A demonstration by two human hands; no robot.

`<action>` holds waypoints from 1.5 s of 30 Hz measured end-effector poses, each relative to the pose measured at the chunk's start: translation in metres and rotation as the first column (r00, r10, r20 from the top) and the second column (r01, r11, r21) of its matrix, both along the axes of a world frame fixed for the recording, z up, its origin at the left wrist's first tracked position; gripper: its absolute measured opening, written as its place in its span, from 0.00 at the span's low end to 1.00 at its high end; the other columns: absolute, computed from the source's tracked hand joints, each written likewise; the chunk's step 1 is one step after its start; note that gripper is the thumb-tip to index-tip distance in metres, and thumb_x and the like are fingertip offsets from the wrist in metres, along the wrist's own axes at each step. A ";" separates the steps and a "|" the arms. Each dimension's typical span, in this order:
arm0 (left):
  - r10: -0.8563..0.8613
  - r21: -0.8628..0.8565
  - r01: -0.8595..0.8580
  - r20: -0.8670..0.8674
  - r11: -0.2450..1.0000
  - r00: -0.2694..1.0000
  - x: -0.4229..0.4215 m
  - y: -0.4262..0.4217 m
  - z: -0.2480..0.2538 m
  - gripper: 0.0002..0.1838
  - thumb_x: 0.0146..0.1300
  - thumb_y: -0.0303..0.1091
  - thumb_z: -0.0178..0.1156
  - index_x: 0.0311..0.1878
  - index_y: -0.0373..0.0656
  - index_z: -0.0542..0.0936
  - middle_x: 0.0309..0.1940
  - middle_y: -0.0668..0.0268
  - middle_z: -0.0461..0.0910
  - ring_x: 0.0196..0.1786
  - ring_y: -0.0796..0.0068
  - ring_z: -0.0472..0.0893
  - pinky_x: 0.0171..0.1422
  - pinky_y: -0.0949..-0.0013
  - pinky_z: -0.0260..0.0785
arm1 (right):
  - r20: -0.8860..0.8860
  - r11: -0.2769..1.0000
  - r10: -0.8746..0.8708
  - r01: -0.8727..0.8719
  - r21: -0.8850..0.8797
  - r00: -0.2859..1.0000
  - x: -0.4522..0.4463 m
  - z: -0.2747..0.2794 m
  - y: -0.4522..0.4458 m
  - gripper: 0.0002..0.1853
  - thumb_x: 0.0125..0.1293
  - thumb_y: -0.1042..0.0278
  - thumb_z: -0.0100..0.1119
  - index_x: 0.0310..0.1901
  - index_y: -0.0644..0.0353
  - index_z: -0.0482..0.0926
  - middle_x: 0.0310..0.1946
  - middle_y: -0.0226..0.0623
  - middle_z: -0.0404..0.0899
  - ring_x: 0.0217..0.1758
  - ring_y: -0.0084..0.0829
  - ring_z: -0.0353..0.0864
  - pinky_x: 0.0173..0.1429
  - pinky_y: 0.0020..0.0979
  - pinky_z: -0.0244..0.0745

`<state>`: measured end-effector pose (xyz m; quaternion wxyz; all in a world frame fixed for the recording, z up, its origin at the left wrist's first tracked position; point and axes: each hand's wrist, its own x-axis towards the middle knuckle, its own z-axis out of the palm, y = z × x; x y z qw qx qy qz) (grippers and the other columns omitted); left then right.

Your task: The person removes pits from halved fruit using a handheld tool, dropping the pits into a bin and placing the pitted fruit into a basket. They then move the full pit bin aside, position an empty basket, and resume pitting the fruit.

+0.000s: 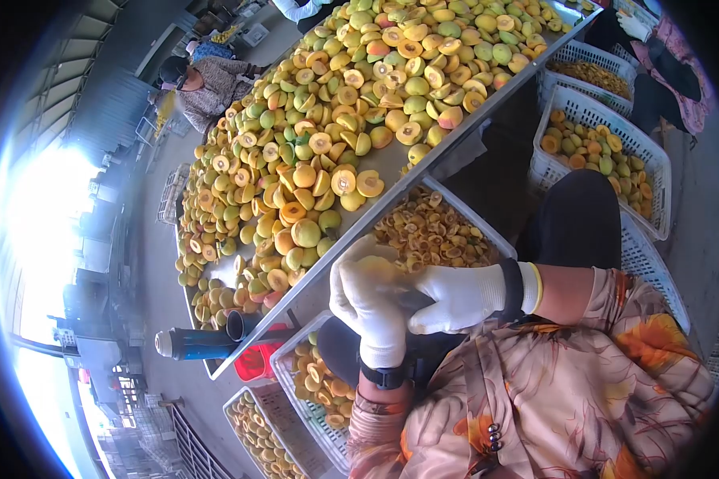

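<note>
One white-gloved left hand (367, 299), fingers curled, meets the white-gloved right hand (459, 299); any grip is unclear. Yellow-green cut fruit (319, 144) lies heaped ahead on the long silver metal table (387, 164), nearer the left hand

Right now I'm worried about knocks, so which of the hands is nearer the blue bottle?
Left. The left hand is apart from the blue bottle, to its right in the picture; the right hand is farther right, beyond the left one.

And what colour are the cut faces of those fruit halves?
Yellow-orange cut faces, as the head view shows.
</note>
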<state>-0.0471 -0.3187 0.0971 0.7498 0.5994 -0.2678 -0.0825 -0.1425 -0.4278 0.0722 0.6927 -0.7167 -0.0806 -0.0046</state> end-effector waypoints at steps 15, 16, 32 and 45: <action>-0.317 -0.029 0.317 -0.160 0.948 0.935 0.001 -0.004 -0.008 0.22 0.75 0.43 0.50 0.51 0.29 0.78 0.25 0.62 0.79 0.32 0.68 0.79 0.43 0.64 0.75 | -0.288 0.734 0.420 -0.135 0.665 0.861 -0.017 0.014 -0.012 0.07 0.66 0.68 0.62 0.36 0.60 0.74 0.17 0.24 0.65 0.14 0.18 0.62 0.18 0.24 0.57; -0.316 -0.030 0.315 -0.125 0.949 0.940 0.000 -0.004 -0.009 0.22 0.75 0.43 0.50 0.51 0.29 0.77 0.25 0.62 0.78 0.32 0.68 0.79 0.43 0.64 0.75 | -0.298 0.657 0.499 -0.130 0.743 0.814 -0.019 0.013 -0.014 0.07 0.66 0.69 0.62 0.37 0.60 0.74 0.16 0.24 0.64 0.13 0.17 0.60 0.17 0.23 0.55; -0.133 0.786 -0.608 0.619 0.113 0.774 0.108 0.193 -0.034 0.17 0.65 0.38 0.66 0.53 0.39 0.84 0.47 0.51 0.83 0.45 0.55 0.83 0.51 0.56 0.74 | -0.385 0.828 -0.275 0.014 -0.560 0.881 -0.009 -0.079 -0.056 0.19 0.64 0.60 0.57 0.50 0.67 0.76 0.39 0.58 0.85 0.45 0.57 0.86 0.50 0.51 0.79; -0.251 0.786 -0.183 0.394 0.591 0.884 0.221 -0.110 -0.082 0.36 0.63 0.41 0.69 0.70 0.32 0.71 0.58 0.44 0.82 0.59 0.49 0.83 0.64 0.57 0.74 | -0.408 0.810 -0.228 -0.060 -0.583 0.884 -0.004 -0.095 -0.055 0.17 0.68 0.58 0.53 0.52 0.60 0.77 0.37 0.53 0.85 0.42 0.56 0.86 0.48 0.53 0.79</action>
